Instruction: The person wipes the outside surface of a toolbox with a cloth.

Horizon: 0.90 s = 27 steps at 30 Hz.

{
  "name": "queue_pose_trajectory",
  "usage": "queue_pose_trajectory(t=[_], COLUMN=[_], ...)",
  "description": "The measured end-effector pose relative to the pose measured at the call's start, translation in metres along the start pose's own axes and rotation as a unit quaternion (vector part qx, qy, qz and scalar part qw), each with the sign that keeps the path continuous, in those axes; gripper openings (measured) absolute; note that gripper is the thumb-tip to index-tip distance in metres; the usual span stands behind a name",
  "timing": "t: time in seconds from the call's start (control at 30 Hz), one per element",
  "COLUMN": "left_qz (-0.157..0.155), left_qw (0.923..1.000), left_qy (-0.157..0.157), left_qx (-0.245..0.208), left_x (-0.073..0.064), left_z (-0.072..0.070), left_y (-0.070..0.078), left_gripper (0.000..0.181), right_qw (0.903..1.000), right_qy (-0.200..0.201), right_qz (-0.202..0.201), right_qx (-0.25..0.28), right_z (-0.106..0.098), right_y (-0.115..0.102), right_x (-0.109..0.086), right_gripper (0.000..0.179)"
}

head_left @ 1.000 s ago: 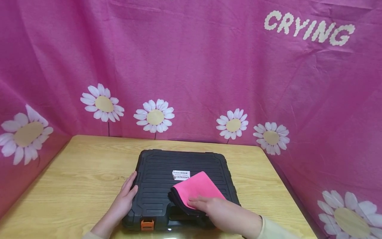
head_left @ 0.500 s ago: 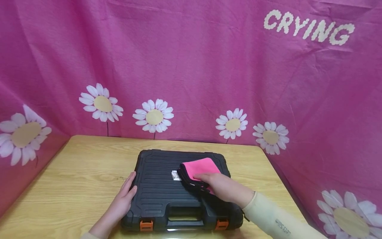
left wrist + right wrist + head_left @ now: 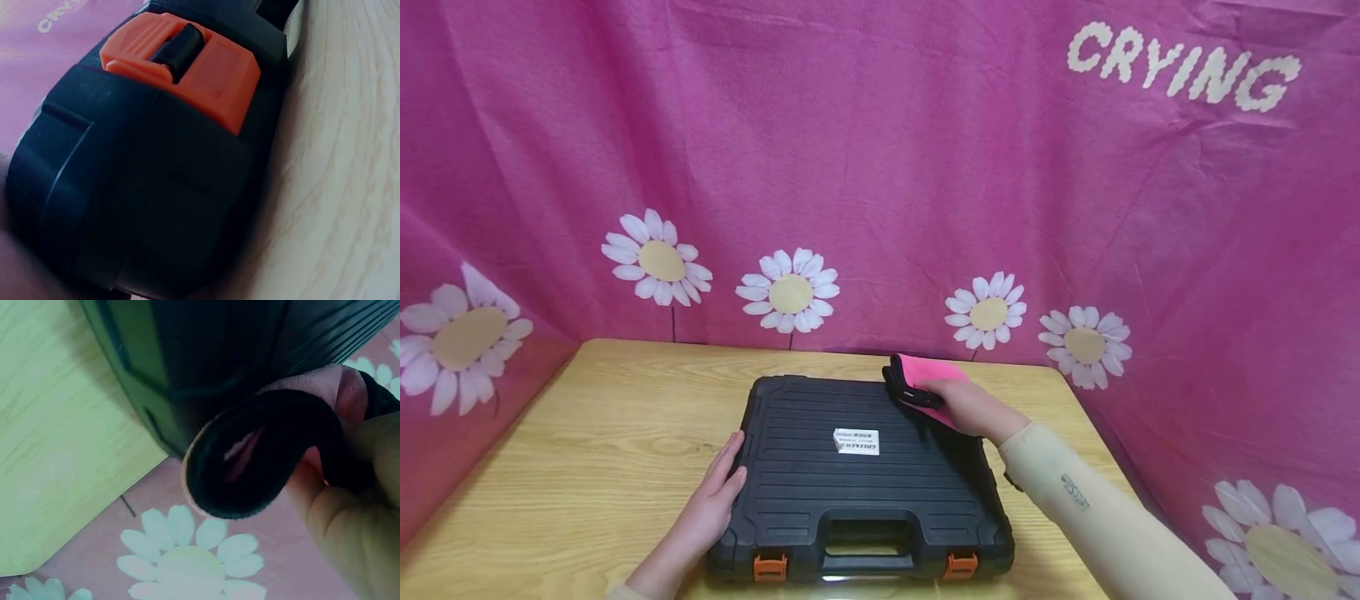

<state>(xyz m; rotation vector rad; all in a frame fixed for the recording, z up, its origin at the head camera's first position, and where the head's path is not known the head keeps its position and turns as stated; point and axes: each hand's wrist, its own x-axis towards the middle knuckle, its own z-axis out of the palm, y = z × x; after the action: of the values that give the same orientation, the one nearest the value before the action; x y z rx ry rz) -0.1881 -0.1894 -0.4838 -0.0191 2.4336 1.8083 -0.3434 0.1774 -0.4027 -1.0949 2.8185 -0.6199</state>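
A black plastic tool case [image 3: 805, 475] lies flat on the wooden table, with a white label [image 3: 857, 442] on its lid. Its carry handle [image 3: 868, 562] and two orange latches [image 3: 770, 568] face me; one orange latch [image 3: 187, 69] looms large in the left wrist view. My left hand [image 3: 707, 500] rests against the case's left side, fingers along the edge. At the far right corner of the lid, my right hand [image 3: 973, 407] grips a folded pink cloth [image 3: 925, 371] with black edging. The right wrist view shows the cloth [image 3: 262, 450] rolled over, pinched by the fingers [image 3: 337, 525].
The wooden table [image 3: 610, 433] extends to both sides of the case. Behind it and along the sides hangs a magenta curtain [image 3: 880, 167] printed with daisies, close to the table's back edge.
My right hand has carried the pink cloth from the front of the lid up to its far right corner, uncovering the label and right latch. The left hand stays at the case's side.
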Motion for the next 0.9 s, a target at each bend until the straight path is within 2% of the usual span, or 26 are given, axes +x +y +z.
queue_pose_trajectory(t=[0.1, 0.23, 0.33, 0.5, 0.7, 0.8, 0.9], left_qz=[-0.003, 0.002, 0.002, -0.005, -0.009, -0.013, -0.013], left_qw=[1.0, 1.0, 1.0, 1.0, 0.9999, 0.9999, 0.9999], left_qy=[0.001, 0.001, 0.002, 0.004, 0.005, 0.004, 0.004], left_qx=[0.0, -0.001, -0.001, 0.0, 0.003, 0.001, 0.001], left_x=[0.0, 0.0, 0.0, -0.001, -0.001, -0.001, -0.001], left_z=[0.0, 0.001, 0.001, 0.001, 0.003, 0.004, 0.003], left_y=[0.0, 0.001, 0.001, 0.0, 0.002, 0.002, 0.001], left_gripper=[0.059, 0.059, 0.06, 0.059, 0.06, 0.06, 0.06], right_qw=[0.9988, 0.9964, 0.9955, 0.9954, 0.9976, 0.9974, 0.9963], right_qy=[0.008, 0.016, 0.014, 0.013, 0.028, 0.03, 0.03], right_qz=[0.007, 0.026, 0.05, 0.061, 0.028, -0.001, -0.004], right_qx=[-0.048, -0.079, -0.08, -0.073, -0.057, -0.066, -0.08], right_z=[-0.001, -0.002, -0.003, -0.002, 0.001, 0.004, 0.007], right_y=[0.01, 0.019, 0.022, 0.024, 0.02, 0.015, 0.006], right_x=[0.004, 0.006, 0.006, 0.004, -0.005, -0.014, -0.024], right_gripper=[0.024, 0.026, 0.028, 0.031, 0.019, 0.025, 0.03])
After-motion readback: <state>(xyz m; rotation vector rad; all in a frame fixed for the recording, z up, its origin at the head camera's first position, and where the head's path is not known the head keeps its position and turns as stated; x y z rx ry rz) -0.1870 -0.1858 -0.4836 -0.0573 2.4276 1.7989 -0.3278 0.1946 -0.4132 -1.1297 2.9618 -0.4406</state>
